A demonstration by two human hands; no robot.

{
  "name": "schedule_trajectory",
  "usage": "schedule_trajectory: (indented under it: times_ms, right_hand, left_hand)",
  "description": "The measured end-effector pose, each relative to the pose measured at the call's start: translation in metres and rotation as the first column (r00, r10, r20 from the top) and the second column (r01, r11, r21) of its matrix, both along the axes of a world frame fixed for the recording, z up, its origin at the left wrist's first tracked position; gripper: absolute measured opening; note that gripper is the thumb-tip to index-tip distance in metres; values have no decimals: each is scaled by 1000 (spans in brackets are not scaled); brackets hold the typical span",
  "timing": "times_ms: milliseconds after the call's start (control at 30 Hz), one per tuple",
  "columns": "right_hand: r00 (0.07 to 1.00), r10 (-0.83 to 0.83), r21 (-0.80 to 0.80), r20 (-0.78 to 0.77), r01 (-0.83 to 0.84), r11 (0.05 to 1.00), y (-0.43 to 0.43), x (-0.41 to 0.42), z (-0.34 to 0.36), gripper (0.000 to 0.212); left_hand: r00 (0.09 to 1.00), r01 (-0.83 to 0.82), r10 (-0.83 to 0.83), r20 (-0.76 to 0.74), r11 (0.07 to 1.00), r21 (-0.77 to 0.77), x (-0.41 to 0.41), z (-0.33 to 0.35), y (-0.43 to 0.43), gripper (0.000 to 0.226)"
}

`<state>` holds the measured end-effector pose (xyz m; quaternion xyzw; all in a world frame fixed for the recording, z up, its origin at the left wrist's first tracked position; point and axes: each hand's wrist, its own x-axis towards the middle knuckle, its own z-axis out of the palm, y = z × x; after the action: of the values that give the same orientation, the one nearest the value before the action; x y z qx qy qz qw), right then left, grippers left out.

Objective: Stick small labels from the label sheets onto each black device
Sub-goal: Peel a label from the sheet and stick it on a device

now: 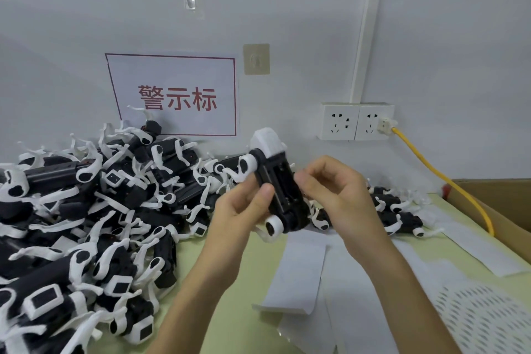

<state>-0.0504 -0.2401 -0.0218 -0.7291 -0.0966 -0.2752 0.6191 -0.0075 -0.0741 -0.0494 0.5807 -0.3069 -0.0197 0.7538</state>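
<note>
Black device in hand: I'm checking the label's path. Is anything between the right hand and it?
Nothing visible. The left hand grips the black device from its left side, and the right hand touches its right edge unobstructed.

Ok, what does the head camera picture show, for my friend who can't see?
Two hands hold up one black device: the left hand grips it, the right hand pinches its side. A pile of devices lies left, label sheets lie below.
</note>
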Motion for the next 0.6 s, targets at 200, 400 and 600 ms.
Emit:
schedule_trajectory:
  times_ms: [200, 400, 600]
  right_hand:
    - [859, 2, -559, -511, -335, 758, -27, 2, -16, 26]
    - [650, -154, -642, -744, -633, 432, -2, 6, -40, 32]
    - [765, -76, -641, -639, -476, 602, -8, 12, -40, 17]
  left_hand:
    - [922, -45, -58, -383, 967, -253, 11, -1, 14, 74]
    - [868, -7, -197, -456, 913, -408, 24, -3, 25, 20]
    - [909, 98, -240, -341, 918, -385, 29, -2, 43, 53]
